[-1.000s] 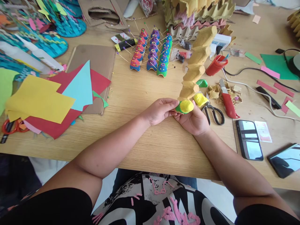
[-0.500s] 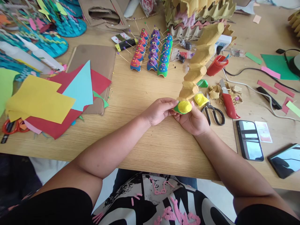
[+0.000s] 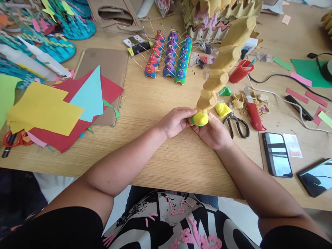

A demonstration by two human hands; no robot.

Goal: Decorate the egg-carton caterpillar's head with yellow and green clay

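A row of tan egg-carton cups [image 3: 218, 74] sticks up and away to the right from my hands. Its near cup is coated in yellow clay [image 3: 201, 118] with green along the lower left. My left hand [image 3: 174, 121] pinches that cup from the left, thumb on top. From the right, my right hand [image 3: 215, 131] grips the same end, with its thumb at the yellow edge and the fingers underneath, partly hidden. Just beyond my right hand lie a packet of yellow clay [image 3: 223, 109] and black-handled scissors [image 3: 237, 125].
Finished caterpillars [image 3: 169, 57] of painted-looking cups with pins stand behind. Colored sheets [image 3: 46, 110] and cardboard [image 3: 103, 62] lie left. At right are a red-handled knife [image 3: 253, 114], a red cup [image 3: 240, 72], a green clay packet [image 3: 225, 91], a phone [image 3: 277, 155] and cables.
The egg-carton row has tipped, its far end swinging up and to the right. The yellow end has shifted slightly left, and both hands keep their hold.
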